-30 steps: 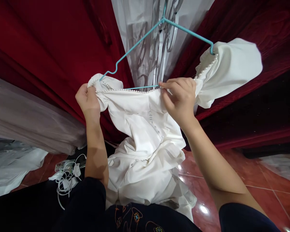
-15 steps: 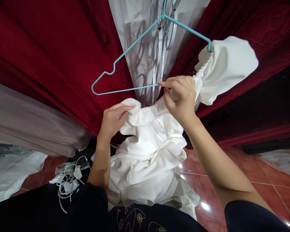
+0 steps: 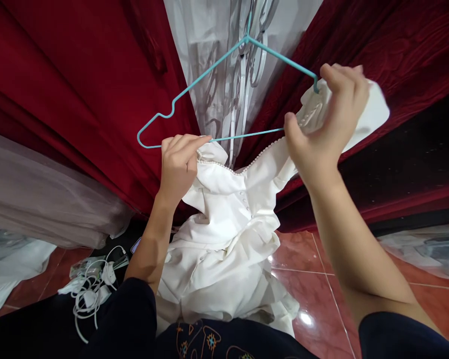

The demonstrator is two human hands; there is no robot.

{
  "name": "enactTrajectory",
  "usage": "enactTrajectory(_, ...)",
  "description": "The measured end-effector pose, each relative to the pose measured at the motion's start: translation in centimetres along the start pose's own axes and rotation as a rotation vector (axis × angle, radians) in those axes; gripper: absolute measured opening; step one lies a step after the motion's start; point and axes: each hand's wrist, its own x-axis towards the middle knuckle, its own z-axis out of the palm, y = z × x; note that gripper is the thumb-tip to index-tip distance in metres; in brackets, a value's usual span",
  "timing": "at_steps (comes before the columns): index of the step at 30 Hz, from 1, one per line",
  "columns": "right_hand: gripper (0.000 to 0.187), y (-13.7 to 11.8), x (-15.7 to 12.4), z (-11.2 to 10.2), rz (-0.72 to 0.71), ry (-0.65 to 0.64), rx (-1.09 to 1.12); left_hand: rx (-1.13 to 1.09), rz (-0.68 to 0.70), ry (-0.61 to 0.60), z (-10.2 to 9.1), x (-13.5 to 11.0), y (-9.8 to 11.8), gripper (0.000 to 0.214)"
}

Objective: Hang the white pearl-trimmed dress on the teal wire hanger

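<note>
A white dress [image 3: 228,224] with a pearl-trimmed neckline hangs in front of me, its skirt bunched down to the floor. A teal wire hanger [image 3: 194,85] hangs above it. The hanger's left end is bare; its right end is still inside the dress's puffed sleeve [image 3: 374,112]. My left hand [image 3: 179,167] is closed on the left shoulder of the dress, just below the hanger's bottom bar. My right hand [image 3: 327,127] grips the right sleeve at the hanger's right tip.
Dark red velvet curtains [image 3: 60,85] flank a sheer white curtain [image 3: 209,45] behind the hanger. A grey drape [image 3: 41,199] lies at the left. White cables and chargers [image 3: 90,294] sit on the glossy red tiled floor [image 3: 322,299]. Clear plastic lies at the far right.
The left shoulder of the dress came off the hanger and my left hand brought it down and inward. My right hand moved from the neckline up to the right sleeve at the hanger's tip.
</note>
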Motion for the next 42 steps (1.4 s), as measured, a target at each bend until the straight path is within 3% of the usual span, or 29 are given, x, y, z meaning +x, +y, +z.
enactTrajectory(4,0.042,1.9,2.5,-0.4,0.212,-0.072,0.083,0.017,0.012,0.007,-0.7,0.2,-0.5,0.045)
enactTrajectory(8,0.036,4.5,3.6,-1.1,0.334,0.113,0.035,0.027,-0.009,-0.04,-1.4,0.5,-1.1,0.047)
enactTrajectory(10,0.032,6.1,3.1,-1.6,0.443,0.131,0.002,0.008,-0.018,-0.07,-1.5,0.7,-1.2,0.049)
enactTrajectory(12,0.027,6.9,1.8,-2.3,0.555,0.01,0.015,-0.016,-0.029,-0.087,-1.3,0.8,-1.3,0.05)
enactTrajectory(14,0.027,6.5,0.3,-3.1,0.552,-0.251,0.047,-0.042,-0.036,-0.092,-1.0,0.8,-1.2,0.051)
enactTrajectory(16,0.029,4.9,-1.1,-3.9,0.402,-0.558,0.127,-0.076,-0.033,-0.092,-0.5,0.7,-1.1,0.053)
enactTrajectory(18,0.029,2.4,-1.7,-4.4,0.196,-0.725,0.261,-0.105,-0.033,-0.091,-0.1,0.7,-0.9,0.052)
enactTrajectory(19,0.028,1.1,-1.8,-4.5,0.117,-0.718,0.327,-0.113,-0.032,-0.09,0.1,0.7,-0.8,0.052)
enactTrajectory(21,0.028,-1.1,-1.4,-4.2,0.059,-0.571,0.399,-0.113,-0.032,-0.086,0.4,0.8,-0.6,0.05)
enactTrajectory(23,0.027,-2.4,-0.8,-3.4,0.131,-0.392,0.402,-0.106,-0.018,-0.078,0.6,0.8,-0.6,0.05)
enactTrajectory(26,0.021,-2.7,-0.7,-1.5,0.253,-0.317,0.399,-0.124,0.034,-0.03,0.8,0.7,-0.8,0.049)
enactTrajectory(32,0.025,-2.0,-2.6,0.6,0.234,-0.218,0.375,-0.131,0.248,0.358,0.2,-3.5,-1.9,0.025)
enactTrajectory(34,0.029,-2.0,-2.9,0.8,0.211,-0.194,0.409,-0.18,0.13,0.352,0.0,-5.3,-2.8,0.022)
enactTrajectory(37,0.031,-2.0,-2.9,1.0,0.207,-0.171,0.43,-0.316,-0.227,0.352,-0.4,-6.2,-5.0,0.021)
enactTrajectory(39,0.03,-2.0,-2.8,1.0,0.21,-0.163,0.419,-0.359,-0.329,0.466,-0.7,-5.0,-6.9,0.019)
enactTrajectory(42,0.033,-2.0,-2.7,0.9,0.185,-0.154,0.411,-0.289,-0.295,0.67,-1.5,-0.8,-9.5,0.019)
